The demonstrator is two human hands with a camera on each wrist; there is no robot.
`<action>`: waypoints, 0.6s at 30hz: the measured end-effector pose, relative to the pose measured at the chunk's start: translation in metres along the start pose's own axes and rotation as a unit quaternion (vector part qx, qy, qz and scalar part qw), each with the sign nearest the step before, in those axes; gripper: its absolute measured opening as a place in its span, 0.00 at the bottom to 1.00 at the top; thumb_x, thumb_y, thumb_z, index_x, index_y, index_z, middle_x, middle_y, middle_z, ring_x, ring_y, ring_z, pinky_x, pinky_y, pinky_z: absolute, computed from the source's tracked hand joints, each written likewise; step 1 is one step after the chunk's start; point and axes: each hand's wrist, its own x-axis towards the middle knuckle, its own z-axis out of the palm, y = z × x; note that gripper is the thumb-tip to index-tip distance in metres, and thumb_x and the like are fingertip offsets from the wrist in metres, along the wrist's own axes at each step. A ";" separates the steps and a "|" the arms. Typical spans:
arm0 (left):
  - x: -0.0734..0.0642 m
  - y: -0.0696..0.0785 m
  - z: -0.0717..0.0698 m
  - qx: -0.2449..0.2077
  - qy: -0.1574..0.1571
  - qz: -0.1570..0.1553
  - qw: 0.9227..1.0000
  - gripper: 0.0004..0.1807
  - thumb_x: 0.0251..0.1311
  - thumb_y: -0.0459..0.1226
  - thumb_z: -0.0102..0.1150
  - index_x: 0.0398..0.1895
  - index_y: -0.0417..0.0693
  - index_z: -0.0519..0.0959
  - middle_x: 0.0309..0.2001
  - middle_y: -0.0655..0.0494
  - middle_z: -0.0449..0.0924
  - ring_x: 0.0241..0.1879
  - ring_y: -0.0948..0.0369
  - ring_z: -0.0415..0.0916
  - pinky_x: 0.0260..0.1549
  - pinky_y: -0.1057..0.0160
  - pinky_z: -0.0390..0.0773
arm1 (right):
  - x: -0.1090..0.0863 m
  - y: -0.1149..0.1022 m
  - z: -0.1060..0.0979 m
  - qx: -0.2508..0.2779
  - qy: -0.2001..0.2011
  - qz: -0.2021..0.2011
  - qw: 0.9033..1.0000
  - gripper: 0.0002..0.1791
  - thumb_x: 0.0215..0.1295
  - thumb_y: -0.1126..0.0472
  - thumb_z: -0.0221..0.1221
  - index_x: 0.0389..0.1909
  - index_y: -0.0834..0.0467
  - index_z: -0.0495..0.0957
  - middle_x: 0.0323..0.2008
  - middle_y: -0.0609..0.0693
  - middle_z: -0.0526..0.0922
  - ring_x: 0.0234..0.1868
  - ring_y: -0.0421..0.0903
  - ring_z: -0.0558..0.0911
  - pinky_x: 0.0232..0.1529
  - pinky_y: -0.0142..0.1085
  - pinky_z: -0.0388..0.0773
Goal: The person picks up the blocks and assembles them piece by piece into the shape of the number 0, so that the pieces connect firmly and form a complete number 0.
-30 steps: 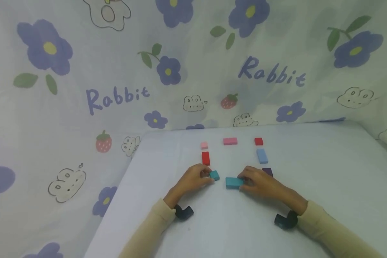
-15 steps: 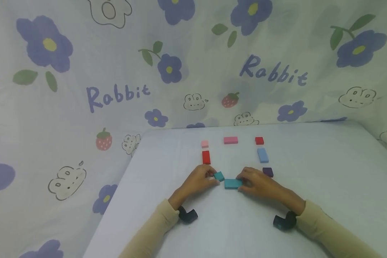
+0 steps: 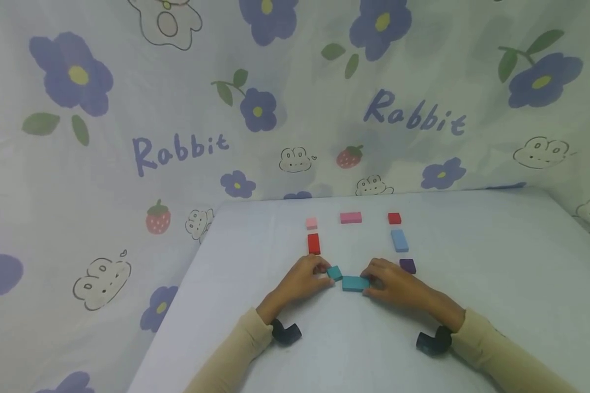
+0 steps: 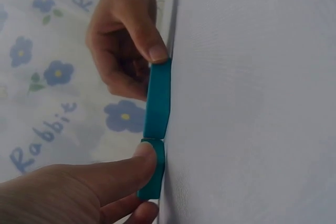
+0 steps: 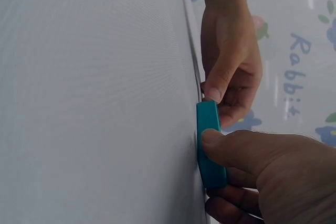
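Pinching the small square teal block (image 3: 334, 272) between thumb and curled fingers: the left hand (image 3: 302, 279), thumb laid along the block's near edge in the left wrist view (image 4: 151, 169). Block lies flat on the pale grey table (image 3: 472, 262), its corner touching the end of the neighbouring piece.

Gripping the long rectangular teal block (image 3: 355, 283): the right hand (image 3: 390, 280), thumb pressed on its near edge, remaining fingers curled behind; same block shown edge-on in the right wrist view (image 5: 210, 140). Block lies flat, between the two hands, near the table's middle.

Arms: cream long sleeves (image 3: 236, 349); a black camera mount on each wrist (image 3: 285, 332).

Other pieces, all flat on the table beyond the hands, set apart from one another in an open rectangle:
- red rectangular block (image 3: 313, 243), just beyond the left hand;
- small pale pink square block (image 3: 311, 223), far left corner;
- pink rectangular block (image 3: 350, 218), far side, middle;
- small red square block (image 3: 394, 218), far right corner;
- light blue rectangular block (image 3: 399, 240), right side;
- small dark purple square block (image 3: 407, 266), just beside the right hand.

Surround: white fabric backdrop (image 3: 128, 109) printed with purple flowers, strawberries, rabbits and the word "Rabbit".
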 end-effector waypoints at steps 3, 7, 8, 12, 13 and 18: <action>-0.001 -0.001 0.001 -0.003 0.000 -0.001 1.000 0.18 0.58 0.46 0.70 0.50 0.52 0.81 0.43 0.61 0.79 0.46 0.62 0.74 0.50 0.59 0.78 | 0.000 -0.001 0.001 0.001 0.001 -0.002 1.000 0.18 0.57 0.54 0.72 0.47 0.54 0.84 0.38 0.40 0.81 0.40 0.34 0.77 0.46 0.31 0.83; -0.001 -0.002 0.001 0.001 0.000 -0.002 1.000 0.19 0.57 0.47 0.71 0.49 0.53 0.81 0.44 0.61 0.79 0.47 0.62 0.74 0.50 0.59 0.78 | 0.001 -0.001 0.002 0.003 -0.003 -0.002 1.000 0.18 0.57 0.54 0.72 0.47 0.53 0.84 0.39 0.39 0.81 0.41 0.34 0.77 0.47 0.31 0.83; -0.001 -0.002 0.001 0.002 0.000 -0.001 1.000 0.19 0.57 0.47 0.71 0.49 0.53 0.81 0.44 0.61 0.79 0.47 0.62 0.74 0.51 0.59 0.78 | 0.001 -0.001 0.002 0.004 -0.004 -0.002 1.000 0.18 0.57 0.53 0.72 0.47 0.53 0.84 0.39 0.39 0.81 0.41 0.34 0.77 0.47 0.31 0.83; -0.002 -0.002 0.001 -0.001 -0.001 0.003 1.000 0.19 0.57 0.47 0.70 0.49 0.53 0.80 0.45 0.61 0.79 0.48 0.62 0.74 0.52 0.58 0.78 | 0.001 0.000 0.001 0.005 -0.005 -0.004 1.000 0.18 0.57 0.54 0.72 0.47 0.54 0.84 0.38 0.39 0.80 0.40 0.34 0.77 0.46 0.31 0.83; -0.001 -0.002 0.001 -0.003 -0.001 0.004 1.000 0.19 0.58 0.47 0.70 0.50 0.53 0.80 0.45 0.60 0.79 0.48 0.62 0.74 0.52 0.58 0.77 | 0.001 0.000 0.001 0.004 -0.005 -0.005 1.000 0.18 0.57 0.54 0.72 0.47 0.54 0.84 0.38 0.39 0.80 0.40 0.34 0.77 0.46 0.30 0.83; -0.001 -0.002 0.002 -0.002 0.000 0.006 1.000 0.19 0.58 0.47 0.70 0.50 0.53 0.80 0.44 0.61 0.79 0.48 0.62 0.74 0.52 0.58 0.77 | 0.000 0.002 0.001 -0.001 -0.005 -0.008 1.000 0.18 0.57 0.54 0.72 0.48 0.54 0.84 0.39 0.40 0.81 0.40 0.34 0.77 0.46 0.30 0.83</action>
